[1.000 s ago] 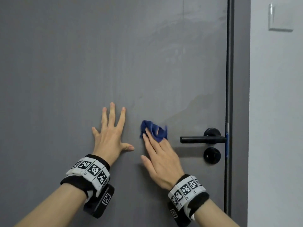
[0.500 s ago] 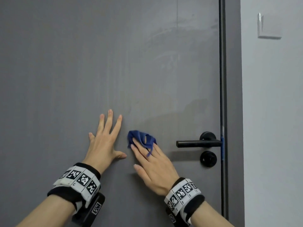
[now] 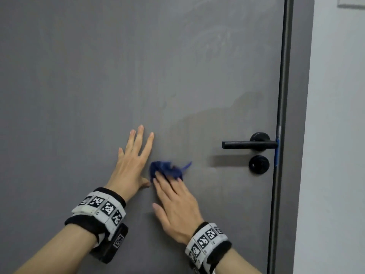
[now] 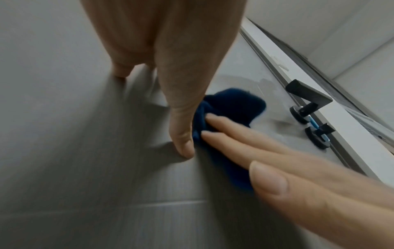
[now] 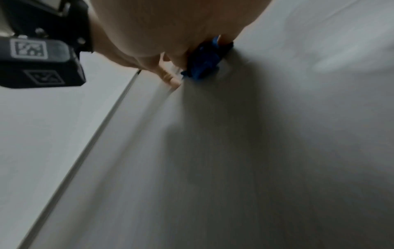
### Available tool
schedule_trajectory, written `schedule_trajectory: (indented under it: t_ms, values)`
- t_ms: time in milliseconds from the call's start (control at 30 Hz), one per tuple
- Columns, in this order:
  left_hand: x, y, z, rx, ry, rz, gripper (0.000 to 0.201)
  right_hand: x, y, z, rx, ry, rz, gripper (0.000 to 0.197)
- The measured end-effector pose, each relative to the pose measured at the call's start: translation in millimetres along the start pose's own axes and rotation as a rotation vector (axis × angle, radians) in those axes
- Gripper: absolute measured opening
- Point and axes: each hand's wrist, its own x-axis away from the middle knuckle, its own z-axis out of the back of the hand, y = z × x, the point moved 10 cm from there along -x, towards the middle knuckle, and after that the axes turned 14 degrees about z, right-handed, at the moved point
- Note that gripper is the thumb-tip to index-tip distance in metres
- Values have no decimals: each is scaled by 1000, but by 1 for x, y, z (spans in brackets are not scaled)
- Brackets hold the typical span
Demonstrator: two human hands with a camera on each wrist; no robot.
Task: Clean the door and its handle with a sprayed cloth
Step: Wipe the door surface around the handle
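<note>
A grey door (image 3: 138, 66) fills the head view, with a black lever handle (image 3: 247, 144) and a round lock (image 3: 259, 164) at its right edge. My right hand (image 3: 173, 202) presses a crumpled blue cloth (image 3: 167, 170) flat against the door with straight fingers, left of the handle and below its level. The cloth (image 4: 232, 104) also shows under those fingers (image 4: 241, 136) in the left wrist view, and as a blue bunch (image 5: 204, 62) in the right wrist view. My left hand (image 3: 132, 161) lies flat on the door, fingers spread, its thumb (image 4: 181, 131) close beside the cloth.
A dark door frame strip (image 3: 282, 115) runs down the right side, with a white wall (image 3: 335, 135) beyond it. Blue tape (image 3: 277, 153) sits on the door edge by the handle. Faint wipe marks (image 3: 217, 36) show on the upper door.
My right hand has slid the cloth left and down along the door, up beside my left thumb. The left hand stays flat on the door. The camera has tilted downward.
</note>
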Motion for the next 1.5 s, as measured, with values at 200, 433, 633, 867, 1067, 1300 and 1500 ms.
schedule_trajectory:
  t_ms: [200,433,633,867,1067,1300,1500]
  values:
    - [13,20,-16,-86,18,25,151,84,94,44,64,43,-292,62]
    - [16,46,-26,-111,33,10,151,103,101,42,-57,187,-444,66]
    - [34,34,-39,-144,29,-9,151,78,45,8,-41,-2,-121,59]
    - [45,50,-48,-143,80,0,149,211,151,46,-101,134,-568,62]
    - [52,29,-50,-120,94,41,144,155,98,19,-133,127,-435,65]
    - [82,-20,-77,-160,91,56,141,110,-8,-58,-90,-85,-3,57]
    - [105,-25,-101,-150,34,55,138,179,-29,-93,-20,-277,227,52]
